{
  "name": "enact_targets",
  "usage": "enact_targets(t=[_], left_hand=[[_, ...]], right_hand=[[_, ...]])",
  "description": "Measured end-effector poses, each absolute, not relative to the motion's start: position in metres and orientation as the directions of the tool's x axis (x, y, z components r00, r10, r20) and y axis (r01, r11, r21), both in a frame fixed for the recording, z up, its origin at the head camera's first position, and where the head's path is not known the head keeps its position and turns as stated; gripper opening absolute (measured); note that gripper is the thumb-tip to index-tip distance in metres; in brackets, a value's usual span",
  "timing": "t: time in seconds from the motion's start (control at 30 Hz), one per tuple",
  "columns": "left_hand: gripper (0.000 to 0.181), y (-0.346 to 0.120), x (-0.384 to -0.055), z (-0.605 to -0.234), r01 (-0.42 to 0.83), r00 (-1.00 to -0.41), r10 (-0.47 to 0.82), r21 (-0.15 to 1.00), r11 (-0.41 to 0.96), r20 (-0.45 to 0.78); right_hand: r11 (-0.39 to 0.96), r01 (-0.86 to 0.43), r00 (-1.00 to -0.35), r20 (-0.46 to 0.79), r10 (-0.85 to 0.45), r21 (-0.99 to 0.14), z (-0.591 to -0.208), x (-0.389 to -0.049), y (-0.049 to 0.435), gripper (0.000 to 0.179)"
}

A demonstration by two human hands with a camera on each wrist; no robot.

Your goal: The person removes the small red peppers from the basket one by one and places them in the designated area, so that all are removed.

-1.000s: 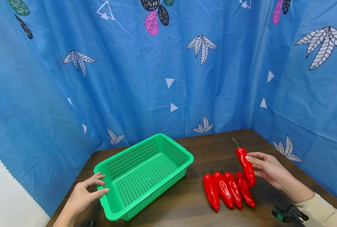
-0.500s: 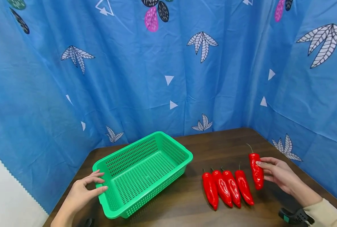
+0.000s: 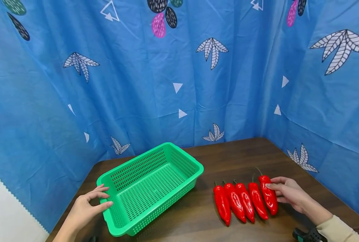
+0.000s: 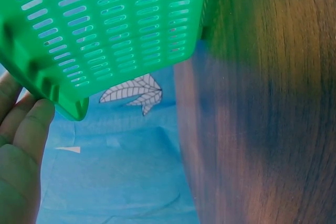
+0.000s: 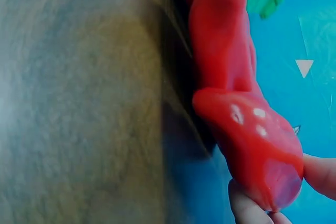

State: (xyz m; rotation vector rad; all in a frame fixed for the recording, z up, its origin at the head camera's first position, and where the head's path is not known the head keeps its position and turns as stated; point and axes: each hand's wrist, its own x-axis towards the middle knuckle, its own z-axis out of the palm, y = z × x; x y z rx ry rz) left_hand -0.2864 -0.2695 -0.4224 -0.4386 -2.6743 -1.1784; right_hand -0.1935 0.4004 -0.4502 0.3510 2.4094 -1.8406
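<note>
At the right of the table, my right hand (image 3: 294, 196) pinches a glossy red chili pepper (image 3: 269, 198) between thumb and fingers. This pepper lies at the right end of a row of several red peppers (image 3: 236, 203), stems pointing away from me. In the right wrist view the held pepper (image 5: 257, 145) overlaps its neighbour (image 5: 223, 35), a finger and the thumb (image 5: 319, 174) on either side of it. My left hand (image 3: 82, 211) grips the near left rim of a green perforated plastic basket (image 3: 159, 201), fingertips over the edge. Nothing lies inside the basket.
The dark wooden table (image 3: 191, 222) carries everything. A blue patterned curtain (image 3: 149, 84) hangs behind it and along the right side. White cloth or board (image 3: 7, 208) shows at the lower left. A dark strap device (image 3: 307, 235) sits at my right wrist.
My right hand swung the held pepper right, clear of the row, then lowered it to the row's right end beside the others. The left hand stays at the basket rim.
</note>
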Motion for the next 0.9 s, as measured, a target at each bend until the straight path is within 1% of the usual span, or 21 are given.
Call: enact_targets(t=[0.2,0.43,0.73,0.9], left_hand=[[0.031,-0.2682,-0.2855,-0.4242,0.342,-0.938,0.197,0.678,0.651,0.284],[0.031,-0.269,-0.2853,-0.4271,0.325,-0.944,0.185,0.673,0.664,0.273],[0.032,-0.2697,-0.286,-0.4238,0.33,-0.942,0.182,0.68,0.655,0.282],[0.033,-0.2696,-0.2886,-0.4211,0.335,-0.94,0.187,0.671,0.662,0.285]], right_hand=[[0.242,0.27,-0.961,-0.246,0.126,-0.932,-0.4578,-0.1933,0.3982,0.066],[0.26,0.255,-0.966,-0.232,0.115,-0.931,-0.4593,-0.195,0.3938,0.063],[0.359,0.267,-0.961,-0.221,0.166,-0.894,-0.4536,-0.2017,0.3913,0.064],[0.385,0.261,-0.961,-0.203,0.186,-0.885,-0.4522,-0.2029,0.3917,0.064]])
